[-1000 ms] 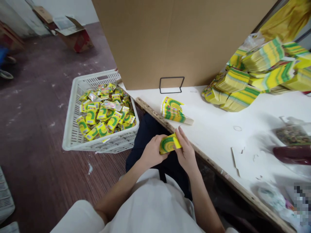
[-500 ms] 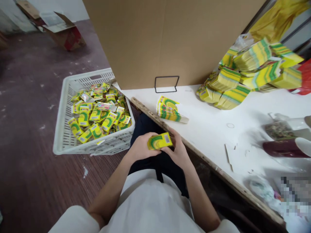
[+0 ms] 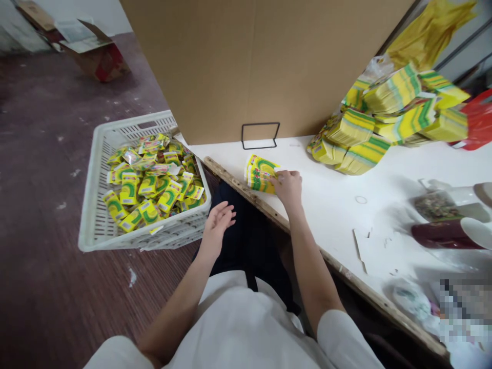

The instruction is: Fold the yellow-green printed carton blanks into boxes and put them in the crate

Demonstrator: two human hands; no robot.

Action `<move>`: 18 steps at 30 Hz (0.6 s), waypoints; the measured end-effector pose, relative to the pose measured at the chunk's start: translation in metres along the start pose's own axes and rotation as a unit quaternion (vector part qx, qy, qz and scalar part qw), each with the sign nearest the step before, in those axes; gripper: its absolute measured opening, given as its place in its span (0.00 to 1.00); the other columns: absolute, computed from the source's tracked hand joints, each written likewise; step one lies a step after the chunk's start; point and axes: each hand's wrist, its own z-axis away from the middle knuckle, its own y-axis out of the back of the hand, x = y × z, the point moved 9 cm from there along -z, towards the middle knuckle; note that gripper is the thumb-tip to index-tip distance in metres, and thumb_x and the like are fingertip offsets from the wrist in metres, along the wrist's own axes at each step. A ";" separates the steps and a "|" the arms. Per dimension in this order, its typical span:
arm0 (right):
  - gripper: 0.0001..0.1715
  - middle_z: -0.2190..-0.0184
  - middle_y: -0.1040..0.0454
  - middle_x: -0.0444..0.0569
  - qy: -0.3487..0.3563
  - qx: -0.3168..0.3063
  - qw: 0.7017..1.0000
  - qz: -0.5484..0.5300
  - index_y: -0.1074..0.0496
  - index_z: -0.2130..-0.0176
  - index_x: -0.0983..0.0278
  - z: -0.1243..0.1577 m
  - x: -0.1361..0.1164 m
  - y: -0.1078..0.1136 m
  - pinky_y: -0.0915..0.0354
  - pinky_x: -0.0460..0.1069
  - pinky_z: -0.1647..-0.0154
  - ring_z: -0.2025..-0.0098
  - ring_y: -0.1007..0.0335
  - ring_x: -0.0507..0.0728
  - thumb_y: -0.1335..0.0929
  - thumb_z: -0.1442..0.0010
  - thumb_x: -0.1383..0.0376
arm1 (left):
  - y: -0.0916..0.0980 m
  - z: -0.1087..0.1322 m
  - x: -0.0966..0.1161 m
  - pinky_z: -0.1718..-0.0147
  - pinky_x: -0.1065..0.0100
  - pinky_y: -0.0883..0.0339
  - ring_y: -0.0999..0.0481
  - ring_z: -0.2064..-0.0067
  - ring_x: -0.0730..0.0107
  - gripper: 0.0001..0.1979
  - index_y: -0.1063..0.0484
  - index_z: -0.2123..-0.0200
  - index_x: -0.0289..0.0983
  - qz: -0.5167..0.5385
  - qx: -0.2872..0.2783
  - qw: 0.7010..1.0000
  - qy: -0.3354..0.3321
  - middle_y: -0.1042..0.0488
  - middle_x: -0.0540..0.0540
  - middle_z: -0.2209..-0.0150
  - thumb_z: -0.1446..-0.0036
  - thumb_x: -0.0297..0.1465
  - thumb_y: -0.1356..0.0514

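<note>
While one hand (image 3: 218, 225) hovers, the right hand (image 3: 289, 187) touches one fanned stack (image 3: 258, 175)

The flat cartons (image 3: 260, 173) are showing smooth printed paperboard, and the crate (image 3: 88, 205) is showing white plastic. The tall panel (image 3: 265, 61) is displaying matt brown cardboard. The table (image 3: 326, 205) is looking smooth on top, but its wooden edge (image 3: 239, 186) is looking quite rough.

From the wearer's head, one camera faces forward and down, near the table (image 3: 330, 210) and yellow cards (image 3: 258, 172).
</note>
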 end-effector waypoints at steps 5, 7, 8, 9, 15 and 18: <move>0.17 0.66 0.30 0.52 0.007 -0.012 1.000 -0.017 0.36 0.68 0.59 -0.005 0.001 -0.012 0.39 0.64 0.46 0.55 0.35 0.64 0.25 0.45 0.58 | -0.007 0.003 -0.003 0.59 0.65 0.27 0.20 0.59 0.66 0.25 0.26 0.51 0.37 -0.042 -0.033 0.998 0.012 0.20 0.41 0.54 0.48 0.45 0.30; 0.16 0.66 0.30 0.51 0.007 -0.019 0.999 -0.031 0.38 0.66 0.59 0.000 -0.005 -0.007 0.37 0.59 0.51 0.59 0.34 0.61 0.26 0.44 0.61 | -0.010 0.003 -0.006 0.59 0.64 0.27 0.20 0.59 0.66 0.26 0.26 0.51 0.36 -0.047 -0.053 0.997 0.014 0.20 0.40 0.55 0.48 0.46 0.31; 0.15 0.67 0.29 0.49 0.007 -0.024 0.999 -0.036 0.38 0.66 0.59 0.004 -0.009 -0.004 0.36 0.57 0.54 0.61 0.34 0.59 0.27 0.43 0.62 | -0.014 0.002 -0.009 0.58 0.63 0.27 0.20 0.58 0.65 0.28 0.26 0.50 0.36 -0.045 -0.068 0.997 0.012 0.21 0.39 0.54 0.48 0.48 0.30; 0.15 0.68 0.29 0.48 0.005 -0.031 0.998 -0.045 0.38 0.65 0.59 0.011 -0.013 -0.001 0.35 0.55 0.58 0.64 0.33 0.58 0.27 0.43 0.62 | -0.017 0.003 -0.010 0.57 0.62 0.27 0.20 0.57 0.62 0.30 0.27 0.49 0.36 -0.036 -0.084 0.996 0.008 0.21 0.38 0.52 0.50 0.49 0.30; 0.14 0.68 0.27 0.43 0.004 -0.205 0.948 -0.243 0.36 0.63 0.59 0.102 -0.058 -0.013 0.35 0.49 0.71 0.72 0.33 0.53 0.27 0.44 0.60 | -0.034 0.011 0.007 0.45 0.51 0.29 0.30 0.38 0.49 0.38 0.30 0.47 0.43 0.081 -0.101 0.988 -0.085 0.28 0.38 0.42 0.56 0.58 0.32; 0.16 0.71 0.31 0.41 -0.038 -0.316 0.887 -0.335 0.37 0.65 0.59 0.159 -0.074 -0.036 0.37 0.47 0.72 0.73 0.35 0.51 0.27 0.43 0.58 | -0.046 0.018 0.019 0.51 0.53 0.27 0.23 0.49 0.52 0.32 0.29 0.55 0.41 0.103 -0.110 0.984 -0.094 0.24 0.41 0.58 0.52 0.60 0.36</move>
